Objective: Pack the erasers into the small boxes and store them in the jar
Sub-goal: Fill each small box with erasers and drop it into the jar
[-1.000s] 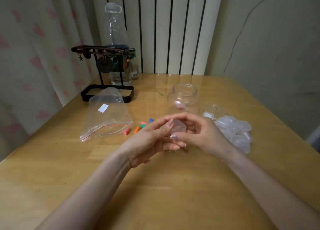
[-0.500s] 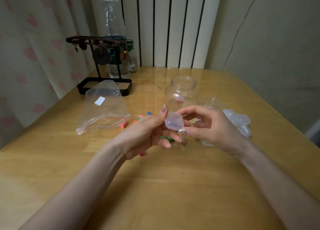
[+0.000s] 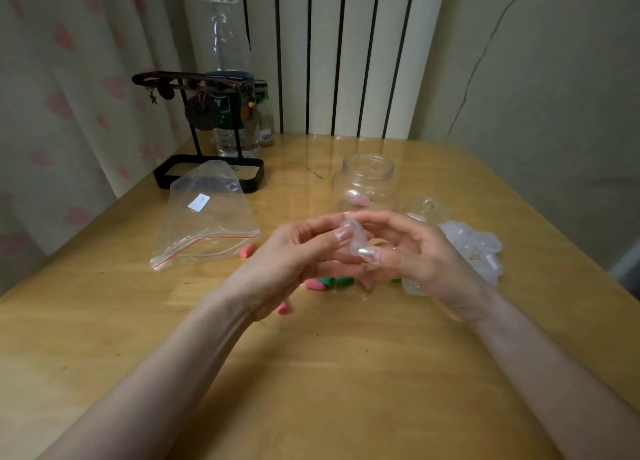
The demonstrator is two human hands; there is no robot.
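Risk, slipping: the small box (image 3: 353, 239) is smooth clear plastic held only at the fingertips, so an uneven squeeze could shoot it out and drop it among the loose erasers (image 3: 327, 281) in front of the jar (image 3: 363, 179)
Risk, lid: if the box is being pressed closed, a crooked push could leave the lid half caught and let it spring open later inside the jar
Risk, jar: it looks light and stands open just behind the hands, so a hasty reach forward could knock it over
Risk, rolling: the erasers are tapered and rounded, and one pink eraser (image 3: 284, 308) lies just under the left wrist, where a lowered arm could send it rolling away from the jar
Left hand (image 3: 287, 262): in front of the jar, fingers curled, thumb and forefinger pinching the left side of the box
Right hand (image 3: 415, 255): in front of the jar and a little to its right, fingers bent, fingertips pinching the other side of the box
Box: off the table between both hands, just in front of the jar; whether it is closed or holds an eraser, I cannot tell
Jar contents: something pink shows low inside
Spare boxes (image 3: 478, 248): heaped to the right of the jar, slightly nearer the person
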